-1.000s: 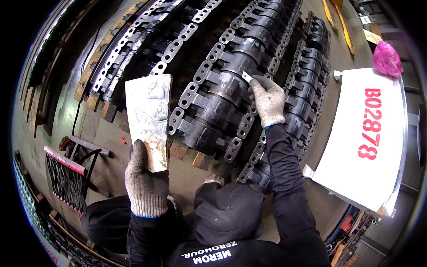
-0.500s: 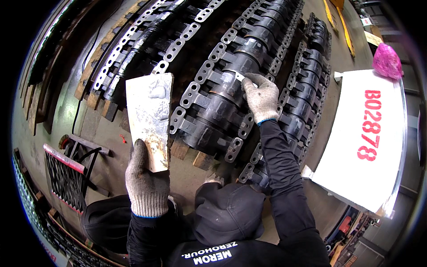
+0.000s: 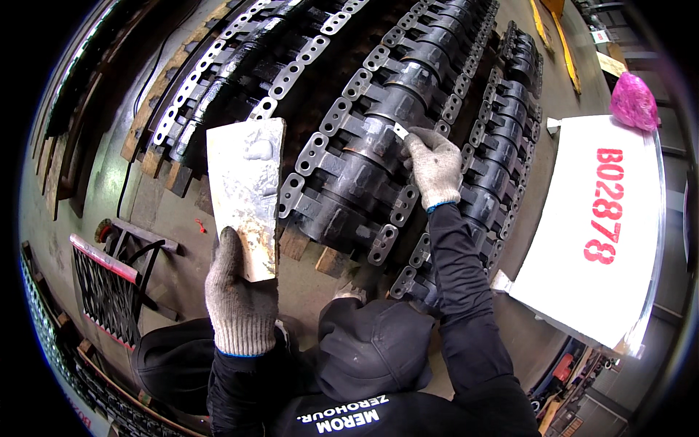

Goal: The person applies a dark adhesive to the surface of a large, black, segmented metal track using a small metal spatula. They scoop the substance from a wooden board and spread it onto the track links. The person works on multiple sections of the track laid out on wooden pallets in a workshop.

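Observation:
In my gloved left hand [image 3: 240,302] is a flat, pale board [image 3: 246,193], gripped at its lower end with the thumb on its face. Grey paste [image 3: 258,151] is smeared over the upper part of the board. My gloved right hand [image 3: 434,166] is closed around a small putty knife [image 3: 400,130], of which only the short, light blade shows. The blade tip is over a black track chain [image 3: 393,105] with rounded barrels and two-holed links; whether it touches the metal I cannot tell. The knife's handle is hidden in the glove.
More track chains lie to the left [image 3: 240,69] and right [image 3: 502,135], with wooden blocks [image 3: 331,262] under some. A white panel [image 3: 582,226] with red marking stands at the right, a pink bundle [image 3: 633,100] at its far corner. A black metal rack [image 3: 109,291] is at the left.
My right hand has shifted slightly right and toward me with the putty knife, its blade turning a little. The left hand and board have barely moved.

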Motion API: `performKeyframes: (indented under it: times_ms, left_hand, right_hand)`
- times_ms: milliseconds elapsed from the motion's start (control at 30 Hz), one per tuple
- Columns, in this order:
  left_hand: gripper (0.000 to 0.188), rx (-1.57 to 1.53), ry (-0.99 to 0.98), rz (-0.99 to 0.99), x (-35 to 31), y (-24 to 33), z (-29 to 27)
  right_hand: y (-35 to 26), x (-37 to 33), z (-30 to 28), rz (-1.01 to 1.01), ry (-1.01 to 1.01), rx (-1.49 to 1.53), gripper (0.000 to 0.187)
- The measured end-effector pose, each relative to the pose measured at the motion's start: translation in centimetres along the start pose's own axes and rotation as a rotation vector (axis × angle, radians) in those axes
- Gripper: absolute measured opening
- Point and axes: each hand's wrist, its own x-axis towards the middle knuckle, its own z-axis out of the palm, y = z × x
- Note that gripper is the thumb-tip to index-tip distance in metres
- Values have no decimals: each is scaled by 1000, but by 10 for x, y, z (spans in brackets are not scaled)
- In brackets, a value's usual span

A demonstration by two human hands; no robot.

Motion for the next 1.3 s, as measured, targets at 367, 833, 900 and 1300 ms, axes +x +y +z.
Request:
performKeyframes:
  times_ms: [367,833,900,1300]
  left_hand:
    - [36,18,6,5,-2,1,-4]
    - [41,14,-5,2,-2,-2,-4]
    - [41,6,-8,1,-2,-1,-4]
    - [40,-41,25,-4,-2,2,-2]
  right_hand:
    - [17,-8,-9,45,43,48,24]
    - [18,10,-1,-247,40,-159,22]
    - [19,12,2,-268,30,-172,21]
    - [40,5,-22,-419,42,-194,35]
